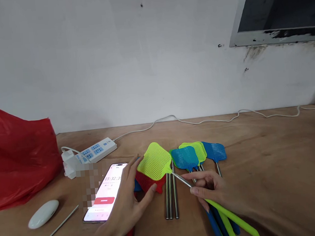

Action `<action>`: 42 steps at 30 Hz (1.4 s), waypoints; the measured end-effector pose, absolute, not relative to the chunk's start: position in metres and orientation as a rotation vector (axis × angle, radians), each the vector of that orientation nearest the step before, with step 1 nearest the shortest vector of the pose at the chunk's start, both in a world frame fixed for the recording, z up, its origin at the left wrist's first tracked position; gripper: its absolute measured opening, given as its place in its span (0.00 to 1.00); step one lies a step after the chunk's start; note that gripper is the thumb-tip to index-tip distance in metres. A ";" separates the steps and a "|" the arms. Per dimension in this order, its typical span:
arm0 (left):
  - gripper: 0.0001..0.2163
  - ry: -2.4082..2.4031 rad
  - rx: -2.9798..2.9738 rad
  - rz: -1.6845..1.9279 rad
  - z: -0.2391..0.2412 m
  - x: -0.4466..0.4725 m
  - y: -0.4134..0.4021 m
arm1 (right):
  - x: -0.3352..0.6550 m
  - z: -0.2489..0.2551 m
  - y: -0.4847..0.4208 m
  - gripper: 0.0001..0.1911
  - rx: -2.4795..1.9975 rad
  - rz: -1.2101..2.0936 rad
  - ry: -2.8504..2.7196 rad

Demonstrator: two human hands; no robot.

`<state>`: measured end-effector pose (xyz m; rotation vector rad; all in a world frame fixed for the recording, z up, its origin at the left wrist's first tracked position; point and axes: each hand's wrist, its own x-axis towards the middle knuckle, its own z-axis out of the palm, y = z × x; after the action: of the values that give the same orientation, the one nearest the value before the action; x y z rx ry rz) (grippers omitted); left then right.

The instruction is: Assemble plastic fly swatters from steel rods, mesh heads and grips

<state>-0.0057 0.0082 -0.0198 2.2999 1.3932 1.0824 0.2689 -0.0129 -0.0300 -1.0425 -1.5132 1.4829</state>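
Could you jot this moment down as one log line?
right grip: closed on rod of yellow-green swatter | left grip: open at swatter's head, contact unclear | nearby: red swatter, metal rods, lit phone

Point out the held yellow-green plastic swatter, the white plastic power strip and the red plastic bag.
Held yellow-green plastic swatter (154,162), head view: mesh paddle.
White power strip (101,149), head view: socket face.
Red plastic bag (21,157), head view: side.

Open tabletop (291,154) rightward; leftward obstacle: phone (105,201)
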 end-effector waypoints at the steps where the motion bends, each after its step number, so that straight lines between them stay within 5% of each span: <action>1: 0.27 1.408 2.274 1.136 -0.019 -0.006 0.009 | 0.269 -0.028 -0.012 0.28 -1.031 1.476 -1.497; 10: 0.06 1.323 2.088 1.241 -0.013 -0.008 0.009 | 0.269 -0.016 -0.011 0.18 -0.876 1.671 -1.025; 15: 0.15 1.170 2.138 0.947 -0.005 -0.004 0.002 | 0.267 -0.013 -0.011 0.22 -0.733 1.788 -0.892; 22: 0.12 1.002 2.155 0.555 -0.010 0.004 -0.005 | 0.261 -0.015 -0.013 0.26 -0.684 1.820 -0.912; 35: 0.19 1.170 2.266 0.470 -0.012 0.000 -0.002 | 0.271 -0.014 -0.007 0.19 -0.785 1.753 -0.541; 42: 0.17 1.189 2.178 0.346 0.001 0.001 0.002 | 0.254 -0.016 -0.016 0.26 -0.910 1.605 -0.744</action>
<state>0.0012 0.0021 0.0011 2.1784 1.1888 0.3463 0.2541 -0.0164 -0.0156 -0.9097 -0.7437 1.6055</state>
